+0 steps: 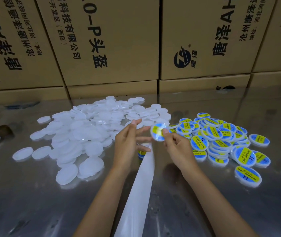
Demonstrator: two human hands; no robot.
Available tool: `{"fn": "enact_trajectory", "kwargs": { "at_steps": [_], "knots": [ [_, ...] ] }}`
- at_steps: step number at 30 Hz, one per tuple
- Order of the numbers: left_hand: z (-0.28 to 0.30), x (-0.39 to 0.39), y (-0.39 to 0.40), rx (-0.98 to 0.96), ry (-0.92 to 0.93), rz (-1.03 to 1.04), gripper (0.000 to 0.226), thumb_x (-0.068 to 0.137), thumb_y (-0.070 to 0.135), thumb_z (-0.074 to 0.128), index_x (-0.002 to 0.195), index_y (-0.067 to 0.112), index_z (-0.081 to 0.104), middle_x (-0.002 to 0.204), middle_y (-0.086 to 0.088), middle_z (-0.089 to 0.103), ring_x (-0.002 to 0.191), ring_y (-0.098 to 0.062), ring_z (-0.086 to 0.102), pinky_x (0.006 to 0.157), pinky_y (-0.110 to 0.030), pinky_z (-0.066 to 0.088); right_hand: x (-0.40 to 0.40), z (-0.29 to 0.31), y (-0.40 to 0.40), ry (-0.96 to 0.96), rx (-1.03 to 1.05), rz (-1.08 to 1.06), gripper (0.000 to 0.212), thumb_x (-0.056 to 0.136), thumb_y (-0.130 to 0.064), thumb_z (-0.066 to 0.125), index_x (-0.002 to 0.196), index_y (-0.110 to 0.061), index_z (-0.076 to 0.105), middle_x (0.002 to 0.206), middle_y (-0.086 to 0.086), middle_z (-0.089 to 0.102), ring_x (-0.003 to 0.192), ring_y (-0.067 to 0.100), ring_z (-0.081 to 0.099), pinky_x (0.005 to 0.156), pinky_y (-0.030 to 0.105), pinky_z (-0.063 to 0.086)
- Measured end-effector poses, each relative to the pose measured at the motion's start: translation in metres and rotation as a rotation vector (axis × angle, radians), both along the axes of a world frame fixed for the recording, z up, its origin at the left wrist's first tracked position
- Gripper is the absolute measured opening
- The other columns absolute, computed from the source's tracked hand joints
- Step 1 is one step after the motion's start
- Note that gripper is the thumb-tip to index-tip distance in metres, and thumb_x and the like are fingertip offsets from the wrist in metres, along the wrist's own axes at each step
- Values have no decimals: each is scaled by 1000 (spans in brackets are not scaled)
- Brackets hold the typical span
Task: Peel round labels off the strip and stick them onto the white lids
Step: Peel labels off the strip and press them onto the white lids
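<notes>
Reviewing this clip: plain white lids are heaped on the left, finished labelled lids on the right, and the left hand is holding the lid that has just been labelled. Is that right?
Not quite. In the head view the right hand pinches the labelled lid; the left hand holds nothing, fingers extended. The rest stands: plain white lids on the left, finished labelled lids on the right.

Packing warehouse: stacked cardboard cartons (112, 40), steel table (33, 202).

White lids (78, 132) — blue-and-yellow labels (222, 134) — brown cartons (112, 40), black print.
</notes>
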State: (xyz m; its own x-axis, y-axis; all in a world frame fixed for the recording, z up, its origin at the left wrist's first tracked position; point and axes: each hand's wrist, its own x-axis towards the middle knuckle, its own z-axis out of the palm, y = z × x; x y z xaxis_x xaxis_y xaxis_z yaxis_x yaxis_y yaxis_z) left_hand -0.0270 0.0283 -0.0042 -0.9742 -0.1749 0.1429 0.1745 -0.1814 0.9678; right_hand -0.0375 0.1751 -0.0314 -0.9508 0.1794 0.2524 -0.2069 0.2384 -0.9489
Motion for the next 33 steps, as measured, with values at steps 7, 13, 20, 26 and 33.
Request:
{"fn": "enact_trajectory", "kwargs": {
  "at_steps": [7,13,20,26,33],
  "knots": [
    [-2,-7,-12,117,-39,227,30,103,14,40,100,14,69,84,-2,78,64,-21,72,43,-24,50,-16,-4,36,-211,-736,-281,36,104,-33,45,78,-14,59,52,-3,50,34,6,38,35,15,30],
    [-13,-20,-29,112,-97,418,30,100,13,37,97,12,67,90,-10,76,76,-23,71,48,-27,52,-17,-2,39,-273,-831,-221,30,104,-27,45,85,-12,62,52,-2,50,34,6,40,36,15,33],
    [-44,-34,-32,-444,-52,543,24,99,8,45,106,20,64,105,-3,72,89,-16,62,76,-27,44,-12,1,32,-305,-635,-161,22,94,-12,44,85,-12,64,46,-4,50,37,9,37,42,22,31],
    [-51,-60,-32,-1012,147,455,31,99,6,48,126,11,62,128,-6,62,126,-19,48,95,-26,39,-9,-5,17,-257,-385,-121,24,93,-12,45,82,-11,66,46,-3,50,37,10,36,37,20,30],
    [-48,-103,-39,-1458,77,290,52,93,21,57,141,3,49,140,-16,55,132,-30,45,114,-36,24,-10,-10,13,-234,-221,-91,27,92,-13,45,76,-16,66,47,-4,52,43,12,40,47,26,34]
  ]
}}
